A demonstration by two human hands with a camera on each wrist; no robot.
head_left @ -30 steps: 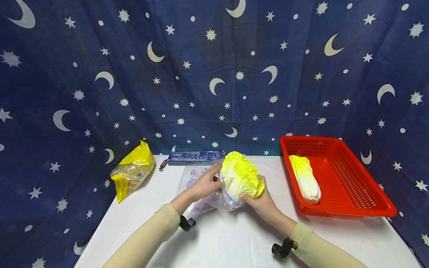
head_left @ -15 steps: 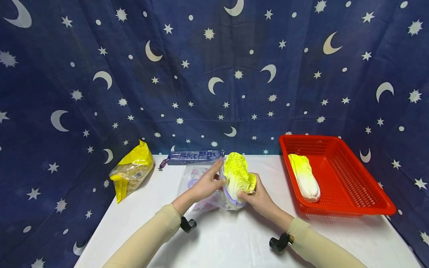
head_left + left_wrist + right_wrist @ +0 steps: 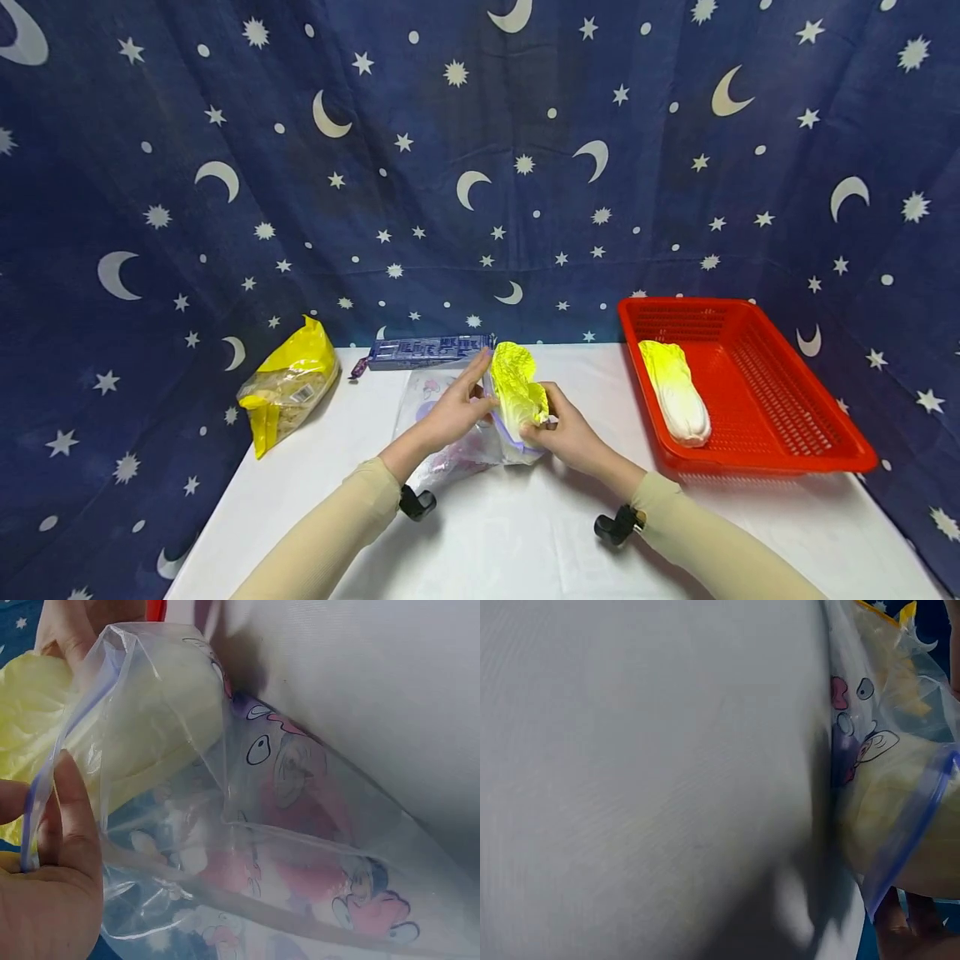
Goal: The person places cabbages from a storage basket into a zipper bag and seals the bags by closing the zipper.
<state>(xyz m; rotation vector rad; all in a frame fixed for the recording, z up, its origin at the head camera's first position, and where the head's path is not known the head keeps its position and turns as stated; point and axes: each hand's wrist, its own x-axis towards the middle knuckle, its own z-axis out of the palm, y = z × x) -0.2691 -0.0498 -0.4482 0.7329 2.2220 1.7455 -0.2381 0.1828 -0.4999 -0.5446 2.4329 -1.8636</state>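
Passing freely over white tabletop (image 3: 480,533) nearside of clear bag (image 3: 457,454), also between bag and yellow packet (image 3: 292,383) | running up against blue box (image 3: 431,352) behind | narrowing between right hand (image 3: 566,433) and red basket (image 3: 757,417) | finding bag's mouth blocked by cabbage (image 3: 513,379), left hand (image 3: 453,408)

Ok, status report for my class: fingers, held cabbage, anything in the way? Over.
Left fingers pinching clear bag's mouth. Right fingers gripping cabbage. White base inside bag, yellow leaves outside. Nothing seen blocking.
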